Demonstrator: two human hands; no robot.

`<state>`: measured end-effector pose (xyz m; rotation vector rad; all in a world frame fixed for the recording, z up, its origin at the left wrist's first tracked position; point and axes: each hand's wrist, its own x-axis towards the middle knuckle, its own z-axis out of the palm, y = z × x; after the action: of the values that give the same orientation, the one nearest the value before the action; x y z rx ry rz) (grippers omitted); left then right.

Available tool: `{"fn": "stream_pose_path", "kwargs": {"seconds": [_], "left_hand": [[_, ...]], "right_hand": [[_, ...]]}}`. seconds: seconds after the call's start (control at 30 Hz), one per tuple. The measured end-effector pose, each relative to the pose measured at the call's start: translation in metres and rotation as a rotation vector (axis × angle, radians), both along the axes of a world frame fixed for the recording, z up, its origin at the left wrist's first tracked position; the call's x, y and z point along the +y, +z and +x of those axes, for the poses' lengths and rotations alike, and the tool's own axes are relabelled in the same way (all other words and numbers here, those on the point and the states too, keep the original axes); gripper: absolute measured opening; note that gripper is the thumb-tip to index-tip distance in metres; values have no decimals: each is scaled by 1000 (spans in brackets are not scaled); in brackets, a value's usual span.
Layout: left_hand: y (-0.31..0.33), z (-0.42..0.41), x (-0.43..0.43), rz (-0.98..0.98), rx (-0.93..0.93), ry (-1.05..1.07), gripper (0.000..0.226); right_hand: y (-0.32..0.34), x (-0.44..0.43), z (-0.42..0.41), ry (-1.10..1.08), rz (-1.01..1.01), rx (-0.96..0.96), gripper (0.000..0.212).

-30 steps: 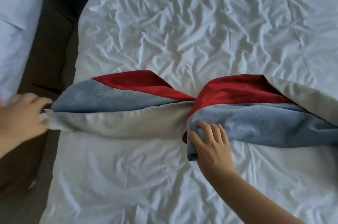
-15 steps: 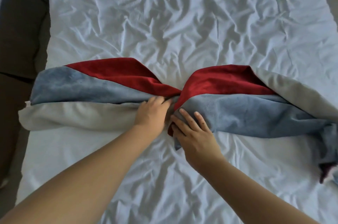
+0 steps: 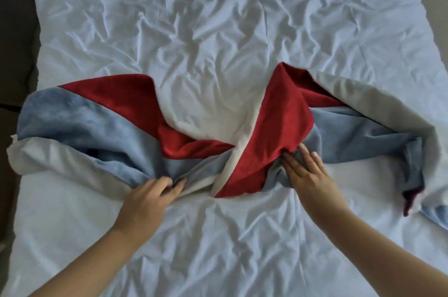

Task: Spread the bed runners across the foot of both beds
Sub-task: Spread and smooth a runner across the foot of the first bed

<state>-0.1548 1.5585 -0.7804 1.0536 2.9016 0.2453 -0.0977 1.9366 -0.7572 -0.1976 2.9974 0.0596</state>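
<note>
**RUNNER ACROSS BED, TWISTED AT CENTRE, NOT YET FLAT**

Found the bed runner (image 3: 80, 122) laid crosswise on the bed (image 3: 218, 30), in red, blue and pale panels. Twisted at mid-length, with the pale underside turned up in a diagonal band.

Found the left hand (image 3: 148, 197) with fingers curled, pinching a gathered fold of blue cloth at the near edge. Judged to be a hold for drawing that half outward.

Found the right hand (image 3: 306, 170) flat, fingers straight, pressing on the blue and red cloth just right of the twist. Judged to be an anchor, so that a pull undoes the twist without dragging the whole strip.

Noted the left end overhanging the bed's side, and the right end bunched and folded back at the opposite side. Judged the spreading only part done.

Surface: noted a white sheet, heavily creased and likely to ruck under sliding cloth.

Room: noted a dark strip (image 3: 14, 54) along the left, floor or furnishing, cannot tell which. No second bed in view.
</note>
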Motion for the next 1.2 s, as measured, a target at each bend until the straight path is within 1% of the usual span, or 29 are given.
{"fn": "stream_pose_path", "kwargs": {"seconds": [0.07,0.1,0.17,0.2,0.23,0.3,0.33,0.37,0.4,0.43,0.47,0.5,0.53,0.6,0.67,0.7,0.73,0.8,0.87,0.9,0.93,0.97,1.0,1.07,1.1,1.13,1.2], "left_hand": [[-2,18,-10,-8,-16,1,51],[-2,23,-12,-6,-42,13,49],[1,26,-11,25,-92,50,38],[3,26,-7,52,-117,71,35],[5,22,-1,76,-144,89,35],[11,12,20,121,-168,100,35],[13,4,33,132,-168,90,36],[15,-5,48,125,-168,76,38],[15,-13,63,103,-175,70,41],[17,-21,76,80,-201,81,45],[18,-28,88,68,-236,98,45],[20,-32,96,60,-273,116,41],[20,-36,101,58,-300,131,34],[21,-39,103,66,-342,175,24],[21,-38,98,91,-358,185,27],[21,-37,96,109,-348,165,24],[21,-35,93,133,-346,134,21],[25,-37,89,160,-385,66,28],[28,-42,83,138,-405,20,22],[29,-45,81,114,-402,8,18],[31,-47,80,87,-402,3,16],[32,-49,79,70,-402,5,17],[34,-49,79,65,-394,8,17],[35,-48,75,91,-366,58,12],[36,-49,72,132,-343,121,9],[36,-51,68,189,-322,209,13],[38,-59,58,314,-296,391,30]], "right_hand": [[-3,-10,8,-11,-39,-59,52],[-3,-16,10,-61,-82,-108,53],[1,-26,12,-196,-190,-227,67],[4,-31,12,-225,-245,-204,71],[9,-38,10,-219,-313,-132,70],[19,-56,-1,-102,-473,61,62],[22,-66,-10,-15,-519,92,63],[24,-76,-20,79,-512,70,68],[25,-84,-31,163,-457,15,74],[24,-90,-41,213,-383,-56,77],[22,-94,-50,225,-316,-124,75],[19,-95,-58,203,-265,-183,67],[18,-92,-63,167,-237,-199,57],[15,-85,-64,104,-238,-137,37],[13,-78,-51,100,-267,-32,26],[11,-76,-41,112,-282,11,26],[8,-74,-30,127,-297,35,31],[3,-71,-10,131,-334,23,47],[-2,-69,4,97,-354,13,65],[-4,-68,10,78,-365,25,70],[-4,-68,15,68,-386,42,71],[-4,-67,19,68,-411,60,66],[-3,-66,22,76,-434,75,56],[-1,-60,26,75,-458,106,37],[1,-56,29,66,-457,113,31],[1,-52,33,52,-446,104,28],[2,-44,43,29,-424,44,40]]}}
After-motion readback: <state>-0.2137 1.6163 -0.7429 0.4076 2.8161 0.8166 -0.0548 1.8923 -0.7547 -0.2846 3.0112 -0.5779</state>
